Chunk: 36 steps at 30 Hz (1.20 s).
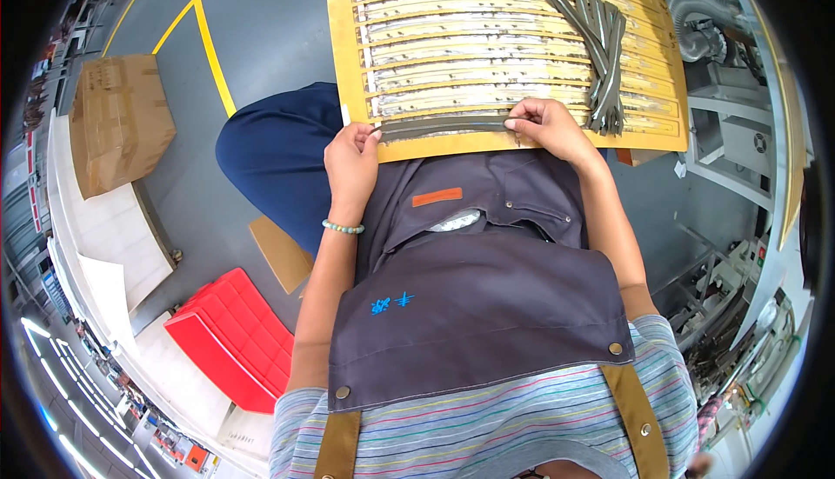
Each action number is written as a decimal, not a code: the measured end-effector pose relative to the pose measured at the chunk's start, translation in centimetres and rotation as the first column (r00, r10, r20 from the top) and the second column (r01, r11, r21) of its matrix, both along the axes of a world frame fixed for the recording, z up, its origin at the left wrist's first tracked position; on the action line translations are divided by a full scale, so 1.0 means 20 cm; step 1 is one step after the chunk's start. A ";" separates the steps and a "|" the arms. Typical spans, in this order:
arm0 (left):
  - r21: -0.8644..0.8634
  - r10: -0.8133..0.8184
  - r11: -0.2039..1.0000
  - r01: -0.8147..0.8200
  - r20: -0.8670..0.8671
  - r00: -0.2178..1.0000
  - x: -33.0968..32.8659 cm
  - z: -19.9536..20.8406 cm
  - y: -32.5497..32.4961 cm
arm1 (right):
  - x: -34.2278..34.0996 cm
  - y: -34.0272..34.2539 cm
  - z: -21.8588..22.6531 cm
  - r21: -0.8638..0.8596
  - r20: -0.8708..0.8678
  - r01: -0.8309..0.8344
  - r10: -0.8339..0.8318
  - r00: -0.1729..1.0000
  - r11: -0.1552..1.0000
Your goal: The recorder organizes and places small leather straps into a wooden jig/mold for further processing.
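Note:
A dark grey strip lies along the near edge of a yellow slotted board. At the strip's left end my left hand pinches it between thumb and fingers. My right hand pinches the same strip towards its right end. Across the board run several parallel yellow ribs, with pale, dark-flecked bands between them. A loose pile of similar grey strips rests crosswise on the board's right part, beyond my right hand. What the strip is made of I cannot tell.
A cardboard box stands at the far left, beside a pale bench. Nearer are a red padded seat and a flat cardboard piece. To the right stands a grey metal frame with a flexible duct above it.

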State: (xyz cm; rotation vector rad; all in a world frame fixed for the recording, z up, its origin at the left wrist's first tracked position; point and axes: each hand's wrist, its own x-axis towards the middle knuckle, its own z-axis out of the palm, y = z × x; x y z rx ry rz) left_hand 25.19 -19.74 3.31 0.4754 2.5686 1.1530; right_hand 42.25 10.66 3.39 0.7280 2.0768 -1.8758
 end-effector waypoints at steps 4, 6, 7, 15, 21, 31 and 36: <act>-0.013 0.044 0.999 -0.044 0.018 0.999 0.00 0.01 0.04 | -0.02 0.03 0.03 -0.021 0.056 0.042 -0.040 0.998 0.999; -0.009 0.049 0.999 -0.049 0.005 0.999 0.00 0.01 0.05 | -0.02 0.03 0.02 -0.021 0.042 0.069 -0.068 0.997 0.997; -0.008 0.047 0.999 -0.047 -0.006 0.999 0.01 0.01 0.05 | -0.03 0.02 0.05 -0.002 0.066 0.075 -0.074 0.995 0.997; -0.056 0.018 0.998 -0.017 0.023 1.000 0.00 0.03 0.05 | -0.03 0.02 0.05 0.004 0.091 0.093 -0.093 0.992 0.996; -0.204 -0.059 0.979 -0.006 -0.313 0.948 0.02 0.02 0.06 | -0.03 -0.02 0.05 0.058 0.037 0.099 -0.101 0.994 0.993; -0.236 -0.127 0.967 0.094 -0.131 0.983 -0.02 -0.15 0.04 | 0.00 0.00 -0.01 0.079 -0.004 0.128 -0.128 0.992 0.989; -0.213 -0.116 0.973 0.089 -0.116 0.987 -0.02 -0.14 0.05 | 0.01 -0.05 -0.02 0.446 -0.138 0.157 -0.106 0.985 0.881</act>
